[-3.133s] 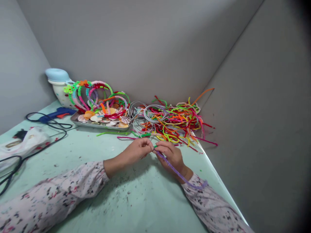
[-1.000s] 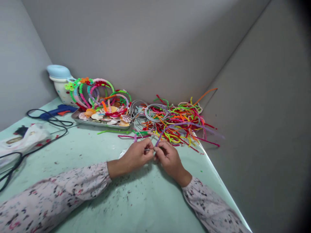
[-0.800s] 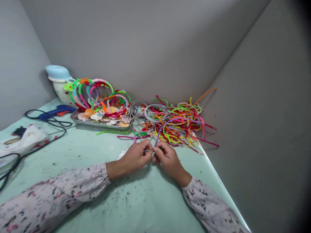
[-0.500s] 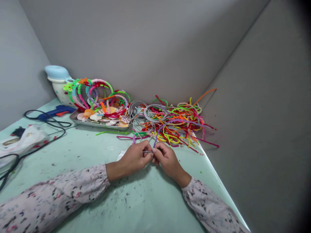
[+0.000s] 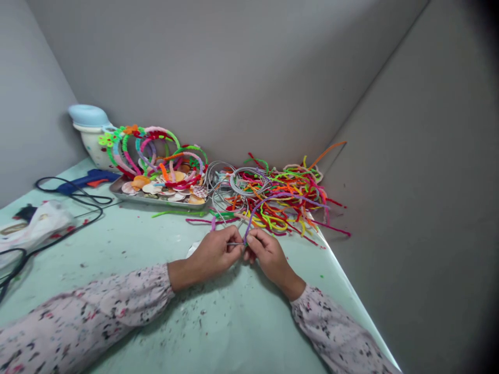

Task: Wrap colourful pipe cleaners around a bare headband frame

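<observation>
My left hand (image 5: 218, 250) is closed in a pinch on a thin grey wire (image 5: 235, 243) that runs across to my right fingertips. My right hand (image 5: 268, 254) pinches a purple pipe cleaner (image 5: 252, 214) where it meets the wire. From there the pipe cleaner arches up and to the right over the colourful heap. Both hands are close together just above the table, fingertips nearly touching. A lilac piece (image 5: 213, 223) and a white scrap (image 5: 193, 249) show just behind my left hand. How the pipe cleaner sits on the wire is partly hidden by my fingers.
Behind my hands lie a pile of pipe cleaners (image 5: 290, 208) and coils of grey wire (image 5: 245, 183). A metal tray (image 5: 156, 200) holds shells and fuzzy rings (image 5: 163, 132). At left are a blue glue gun (image 5: 80, 183), its black cord (image 5: 66, 236), a plastic bag (image 5: 50, 221) and a lidded container (image 5: 91, 136).
At the wire, the purple pipe cleaner's lower end has shifted slightly left, and a bit more of it shows by my right fingertips. Both hands stay in nearly the same place.
</observation>
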The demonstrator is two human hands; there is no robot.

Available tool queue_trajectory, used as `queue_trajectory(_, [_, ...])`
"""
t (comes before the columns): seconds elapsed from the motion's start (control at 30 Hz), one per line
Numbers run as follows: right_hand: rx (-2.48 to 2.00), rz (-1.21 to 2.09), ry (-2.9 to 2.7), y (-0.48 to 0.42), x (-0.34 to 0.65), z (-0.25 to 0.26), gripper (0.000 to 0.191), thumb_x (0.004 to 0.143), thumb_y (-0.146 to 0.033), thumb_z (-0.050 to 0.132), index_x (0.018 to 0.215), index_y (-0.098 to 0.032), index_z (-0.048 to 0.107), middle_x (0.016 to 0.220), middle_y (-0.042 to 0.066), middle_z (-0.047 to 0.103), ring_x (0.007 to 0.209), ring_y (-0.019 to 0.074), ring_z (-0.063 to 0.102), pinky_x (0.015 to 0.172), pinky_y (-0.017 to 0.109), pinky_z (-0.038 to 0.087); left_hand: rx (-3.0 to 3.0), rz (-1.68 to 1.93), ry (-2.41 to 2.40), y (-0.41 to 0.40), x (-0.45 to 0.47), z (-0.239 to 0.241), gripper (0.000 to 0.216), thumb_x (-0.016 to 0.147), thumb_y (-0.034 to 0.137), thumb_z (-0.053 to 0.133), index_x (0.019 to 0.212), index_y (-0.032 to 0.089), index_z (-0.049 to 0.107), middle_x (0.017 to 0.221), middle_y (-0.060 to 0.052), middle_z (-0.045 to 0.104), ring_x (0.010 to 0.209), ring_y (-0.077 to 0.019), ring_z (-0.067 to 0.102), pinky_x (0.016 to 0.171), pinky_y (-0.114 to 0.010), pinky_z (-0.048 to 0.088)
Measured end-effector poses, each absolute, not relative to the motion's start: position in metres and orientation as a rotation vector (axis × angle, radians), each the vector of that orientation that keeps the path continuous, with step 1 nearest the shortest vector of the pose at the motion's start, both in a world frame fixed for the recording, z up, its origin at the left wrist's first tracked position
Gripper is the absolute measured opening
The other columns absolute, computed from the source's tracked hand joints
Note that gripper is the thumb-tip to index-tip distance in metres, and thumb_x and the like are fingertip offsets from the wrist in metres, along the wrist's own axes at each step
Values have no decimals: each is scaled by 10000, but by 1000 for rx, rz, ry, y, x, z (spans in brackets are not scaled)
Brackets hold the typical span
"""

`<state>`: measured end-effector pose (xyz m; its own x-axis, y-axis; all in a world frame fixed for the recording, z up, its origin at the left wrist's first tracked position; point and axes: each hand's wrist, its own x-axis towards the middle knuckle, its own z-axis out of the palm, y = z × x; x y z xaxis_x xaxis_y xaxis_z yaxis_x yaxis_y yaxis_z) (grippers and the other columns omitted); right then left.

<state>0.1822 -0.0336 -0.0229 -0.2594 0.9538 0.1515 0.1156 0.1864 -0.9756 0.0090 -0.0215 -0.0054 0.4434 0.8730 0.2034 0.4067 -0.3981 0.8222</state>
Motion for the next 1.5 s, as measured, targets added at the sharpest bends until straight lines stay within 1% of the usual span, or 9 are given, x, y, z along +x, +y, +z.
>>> queue_trajectory(0.17, [-1011, 1042, -1668, -36, 184, -21, 129, 896, -324, 522, 903, -200, 556, 816, 3, 542, 598, 104, 559, 521, 215, 448, 1909, 841, 1036, -22, 9, -3, 92, 811, 251, 523, 781, 164, 520, 637, 41, 540, 551, -90, 465, 505, -201, 331])
queue_trajectory(0.23, [-1007, 978, -1707, -36, 184, -21, 94, 887, -288, 526, 892, -198, 553, 855, 5, 518, 604, 96, 554, 536, 214, 452, 1907, 832, 1049, -22, 9, -3, 95, 807, 253, 527, 778, 163, 520, 626, 44, 526, 542, -90, 450, 497, -203, 318])
queue_trajectory(0.5, [-1050, 911, -1769, -35, 184, -21, 46, 871, -222, 515, 833, -197, 525, 758, -19, 498, 594, 99, 529, 543, 213, 421, 1937, 831, 1060, -23, 9, -3, 94, 799, 246, 518, 757, 162, 518, 619, 45, 519, 542, -89, 448, 497, -204, 314])
queue_trajectory(0.9, [-1084, 862, -1800, -35, 184, -24, 52, 874, -213, 508, 824, -204, 522, 751, -15, 514, 607, 107, 513, 552, 222, 418, 1933, 833, 1090, -24, 9, -3, 70, 776, 215, 530, 732, 163, 513, 610, 50, 515, 535, -84, 447, 503, -200, 329])
queue_trajectory(1.0, [-1077, 843, -1767, -36, 182, -25, 26, 882, -226, 511, 884, -210, 531, 763, -14, 526, 604, 108, 532, 549, 224, 431, 1900, 853, 1094, -24, 9, -3, 67, 782, 219, 527, 746, 164, 514, 617, 49, 504, 542, -87, 437, 501, -201, 327])
queue_trajectory(1.1, [-1051, 829, -1683, -38, 181, -28, 110, 876, -229, 535, 981, -223, 500, 793, -15, 549, 595, 107, 551, 548, 226, 451, 1847, 889, 1065, -24, 10, -2, 78, 795, 230, 521, 758, 162, 513, 646, 41, 504, 565, -90, 447, 506, -198, 336])
queue_trajectory(1.17, [-1009, 785, -1661, -38, 181, -29, 125, 871, -226, 550, 980, -227, 489, 846, 0, 564, 630, 111, 563, 580, 237, 474, 1827, 910, 1045, -24, 10, -1, 83, 800, 233, 520, 759, 161, 510, 664, 37, 509, 581, -91, 453, 514, -197, 343])
queue_trajectory(1.3, [-932, 636, -1740, -37, 182, -26, 98, 865, -204, 556, 960, -226, 543, 962, 46, 567, 798, 150, 576, 666, 272, 504, 1816, 947, 1020, -23, 9, 1, 81, 800, 223, 513, 746, 164, 498, 683, 32, 507, 611, -96, 457, 540, -199, 351])
queue_trajectory(1.5, [-902, 472, -1832, -36, 184, -22, 151, 886, -164, 532, 998, -243, 595, 984, 58, 576, 885, 171, 582, 724, 310, 521, 1828, 960, 950, -22, 6, 2, 71, 819, 220, 478, 782, 168, 510, 724, 22, 515, 668, -112, 474, 590, -213, 378])
